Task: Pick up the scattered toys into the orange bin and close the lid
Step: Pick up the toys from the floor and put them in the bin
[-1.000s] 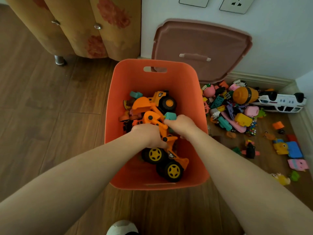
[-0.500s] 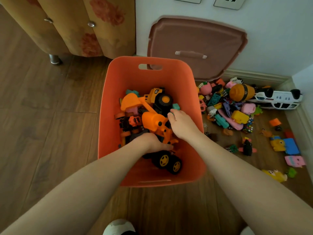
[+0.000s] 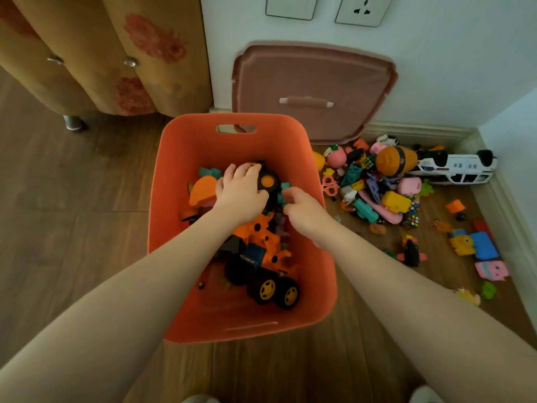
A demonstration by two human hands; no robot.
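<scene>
Both hands have shifted deeper into the orange bin: left hand grips a toy truck, right hand pinches a teal block, packing them down; the lid leans against the wall.

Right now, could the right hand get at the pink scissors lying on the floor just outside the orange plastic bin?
Probably yes: the right hand sits by the bin wall nearest the scissors, which lie uncovered.
</scene>
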